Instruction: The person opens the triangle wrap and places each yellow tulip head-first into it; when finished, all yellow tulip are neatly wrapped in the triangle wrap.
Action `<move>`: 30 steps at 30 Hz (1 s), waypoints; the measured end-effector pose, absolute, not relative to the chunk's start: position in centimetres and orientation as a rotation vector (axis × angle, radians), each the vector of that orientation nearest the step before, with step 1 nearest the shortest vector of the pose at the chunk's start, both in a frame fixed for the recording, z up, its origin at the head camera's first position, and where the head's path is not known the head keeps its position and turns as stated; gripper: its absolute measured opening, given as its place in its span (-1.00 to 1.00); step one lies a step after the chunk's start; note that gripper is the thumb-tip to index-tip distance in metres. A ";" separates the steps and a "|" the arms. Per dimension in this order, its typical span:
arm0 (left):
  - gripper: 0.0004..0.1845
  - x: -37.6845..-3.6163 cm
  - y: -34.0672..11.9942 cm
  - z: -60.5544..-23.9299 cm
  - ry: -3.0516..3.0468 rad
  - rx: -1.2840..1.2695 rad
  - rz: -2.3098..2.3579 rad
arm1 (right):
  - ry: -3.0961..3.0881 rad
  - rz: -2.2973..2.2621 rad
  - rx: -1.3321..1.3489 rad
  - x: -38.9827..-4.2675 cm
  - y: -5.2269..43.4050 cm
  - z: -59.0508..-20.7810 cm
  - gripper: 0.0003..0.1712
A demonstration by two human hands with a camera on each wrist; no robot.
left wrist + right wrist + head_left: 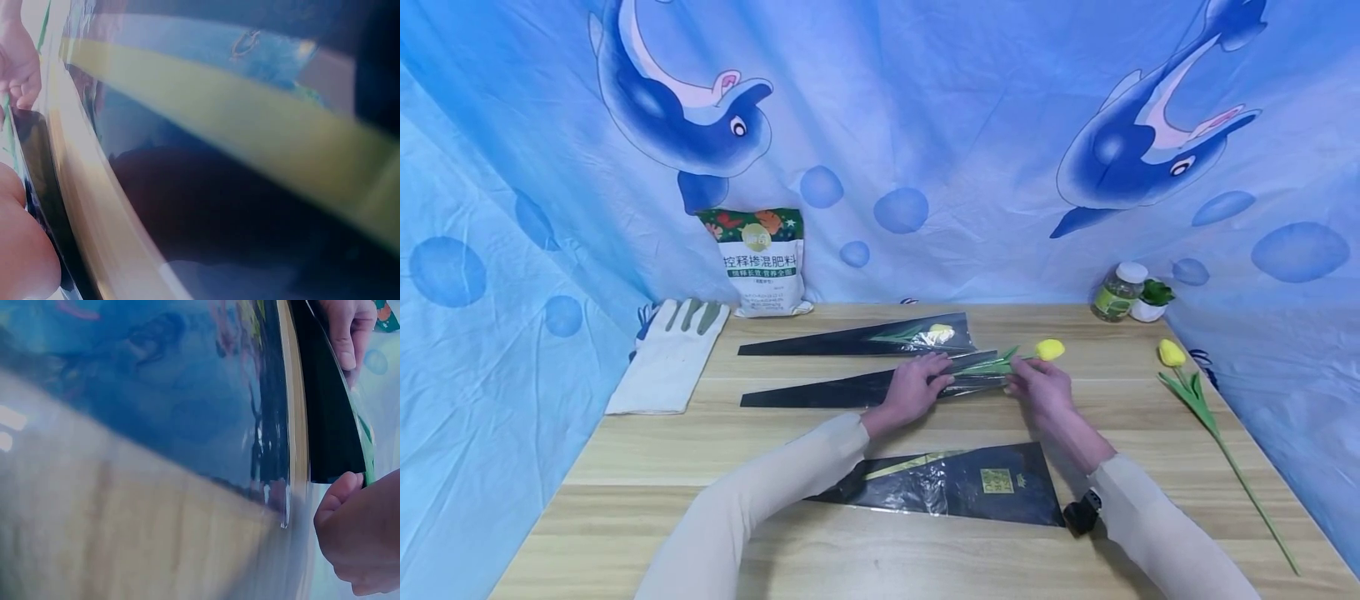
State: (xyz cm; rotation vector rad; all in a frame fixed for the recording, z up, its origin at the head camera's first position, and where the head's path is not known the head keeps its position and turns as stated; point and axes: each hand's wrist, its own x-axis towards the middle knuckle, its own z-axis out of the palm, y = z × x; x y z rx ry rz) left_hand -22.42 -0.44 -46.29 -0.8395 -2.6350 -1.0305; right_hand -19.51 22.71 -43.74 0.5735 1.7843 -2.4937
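A black flower sleeve [820, 392] with a clear front lies across the middle of the table. My left hand [917, 387] holds it near its wider end, thumb and fingers spread over the film. At the sleeve's mouth, my right hand [1041, 387] pinches a yellow tulip [1050, 349] below the bloom. The tulip's green leaves [988, 365] lie partly within the sleeve, while its bloom is outside. In the right wrist view, the right hand's fingertips [351, 481] are by the sleeve's corner; its other fingers are partly hidden.
Behind lies another sleeve [820, 343] containing a yellow tulip; in front, a flat black sleeve [951, 483] with gold print. A loose tulip [1213, 421] lies at right. Gloves [666, 358], a fertilizer bag [763, 267], a jar [1117, 293] and a potted plant [1150, 302] stand around the back.
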 end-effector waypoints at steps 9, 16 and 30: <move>-0.63 -22.5 -0.3 -46.4 -2.624 -0.844 -1.044 | 1.744 -2.521 0.560 -19.2 23.2 -44.3 -0.95; -0.64 -22.6 -0.2 -46.5 -2.608 -0.848 -1.050 | 1.796 -2.523 0.643 -18.8 22.5 -44.1 -0.96; -0.69 -22.5 -0.2 -46.4 -2.615 -0.867 -1.002 | 1.962 -2.239 0.513 -18.9 22.9 -43.7 -0.66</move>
